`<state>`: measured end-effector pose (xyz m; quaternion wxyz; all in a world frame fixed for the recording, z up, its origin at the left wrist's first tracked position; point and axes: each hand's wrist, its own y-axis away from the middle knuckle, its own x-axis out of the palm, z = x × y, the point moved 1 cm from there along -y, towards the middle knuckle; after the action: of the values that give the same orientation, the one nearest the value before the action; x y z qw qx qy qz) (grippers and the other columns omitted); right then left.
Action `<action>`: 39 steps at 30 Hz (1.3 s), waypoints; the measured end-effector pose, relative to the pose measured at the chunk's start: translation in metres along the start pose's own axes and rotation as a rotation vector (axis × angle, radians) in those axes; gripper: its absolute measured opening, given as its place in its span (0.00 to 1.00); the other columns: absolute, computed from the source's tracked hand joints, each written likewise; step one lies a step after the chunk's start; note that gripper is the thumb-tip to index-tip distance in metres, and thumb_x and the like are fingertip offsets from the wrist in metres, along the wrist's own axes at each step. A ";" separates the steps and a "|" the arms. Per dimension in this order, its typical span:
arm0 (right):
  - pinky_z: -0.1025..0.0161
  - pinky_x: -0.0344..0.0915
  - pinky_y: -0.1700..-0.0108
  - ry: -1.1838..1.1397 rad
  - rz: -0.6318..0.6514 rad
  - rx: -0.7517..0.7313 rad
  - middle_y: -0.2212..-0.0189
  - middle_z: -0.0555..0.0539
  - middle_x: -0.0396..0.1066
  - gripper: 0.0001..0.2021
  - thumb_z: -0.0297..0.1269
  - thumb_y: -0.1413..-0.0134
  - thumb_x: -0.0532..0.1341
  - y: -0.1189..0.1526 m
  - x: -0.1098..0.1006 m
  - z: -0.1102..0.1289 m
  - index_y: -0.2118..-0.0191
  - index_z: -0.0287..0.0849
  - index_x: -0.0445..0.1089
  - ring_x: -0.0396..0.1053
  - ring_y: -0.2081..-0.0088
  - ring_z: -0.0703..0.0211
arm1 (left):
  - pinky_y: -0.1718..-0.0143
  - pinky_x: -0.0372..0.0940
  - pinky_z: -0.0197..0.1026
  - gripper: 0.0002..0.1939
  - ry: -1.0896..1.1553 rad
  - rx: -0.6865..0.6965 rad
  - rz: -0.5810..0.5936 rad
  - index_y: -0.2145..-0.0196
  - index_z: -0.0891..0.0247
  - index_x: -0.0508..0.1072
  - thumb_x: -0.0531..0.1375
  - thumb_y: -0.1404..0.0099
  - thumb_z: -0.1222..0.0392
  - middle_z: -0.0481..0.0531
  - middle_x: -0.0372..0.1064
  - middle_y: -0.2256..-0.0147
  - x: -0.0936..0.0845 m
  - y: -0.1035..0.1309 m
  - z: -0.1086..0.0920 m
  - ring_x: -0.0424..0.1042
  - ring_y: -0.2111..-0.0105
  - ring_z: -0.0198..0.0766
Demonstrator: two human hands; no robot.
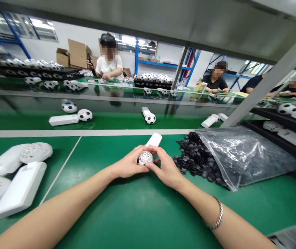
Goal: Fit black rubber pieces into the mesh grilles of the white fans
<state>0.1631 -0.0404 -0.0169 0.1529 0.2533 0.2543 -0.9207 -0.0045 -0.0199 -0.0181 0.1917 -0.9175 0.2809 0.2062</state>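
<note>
Between both hands is a white handheld fan (145, 158) with a round grille head and a flat white handle that points away from me. My left hand (130, 162) grips the head from the left, thumb along its near edge. From the right, my right hand (164, 166) closes its fingers and thumb on the same head. Just right of that hand, a pile of small black pieces (198, 160) spills from a clear plastic bag (256, 159). At the left lie several white fans without black patches, among them a white handle (20, 188).
Beyond a pale strip (106, 132), football-patterned fans such as a fan (85, 115) lie on a green surface. Black trays (287, 128) stand at the right beside a slanted metal post (264, 86). A shelf (148, 24) hangs overhead. Several people sit across the line.
</note>
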 end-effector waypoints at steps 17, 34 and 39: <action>0.64 0.61 0.69 0.547 0.204 0.328 0.72 0.49 0.67 0.05 0.27 0.52 0.57 -0.003 -0.044 -0.033 0.70 0.44 0.66 0.67 0.69 0.58 | 0.49 0.55 0.45 0.28 -0.035 -0.137 -0.131 0.53 0.59 0.63 0.64 0.54 0.65 0.52 0.54 0.56 0.000 -0.001 0.002 0.60 0.54 0.42; 0.61 0.64 0.58 0.052 0.069 -0.066 0.66 0.49 0.70 0.07 0.29 0.45 0.57 -0.006 -0.032 -0.012 0.62 0.44 0.71 0.68 0.63 0.59 | 0.61 0.61 0.40 0.26 0.053 -0.180 -0.024 0.52 0.61 0.61 0.62 0.50 0.61 0.51 0.63 0.59 -0.010 -0.002 0.005 0.65 0.63 0.39; 0.60 0.63 0.56 0.068 0.006 -0.173 0.64 0.48 0.70 0.06 0.29 0.45 0.58 -0.006 -0.028 -0.012 0.64 0.45 0.72 0.67 0.60 0.59 | 0.63 0.61 0.38 0.26 0.096 -0.180 0.027 0.52 0.61 0.61 0.61 0.49 0.61 0.50 0.63 0.60 -0.013 -0.003 0.004 0.64 0.64 0.37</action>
<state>0.1881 -0.0244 -0.0081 0.1685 0.2711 0.3372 -0.8857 -0.0134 -0.0104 -0.0146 0.0921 -0.9360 0.2825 0.1890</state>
